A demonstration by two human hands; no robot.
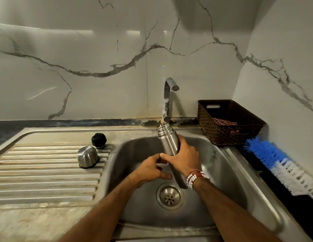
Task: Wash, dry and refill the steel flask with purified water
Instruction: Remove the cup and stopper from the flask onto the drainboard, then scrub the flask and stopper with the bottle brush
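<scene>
Marble-look tiles back the steel sink point(222, 172); over its basin leans the uncapped steel flask point(169, 142). Both the right hand point(185, 161) and the left hand point(150, 170) clasp its body; a firm, slowly turning hold should rinse it evenly.

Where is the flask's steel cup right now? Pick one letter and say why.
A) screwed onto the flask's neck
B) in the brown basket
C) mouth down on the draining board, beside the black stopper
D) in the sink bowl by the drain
C: the steel cup stands mouth down on the ribbed draining board next to the black stopper, and the neck of the flask is bare.
</scene>
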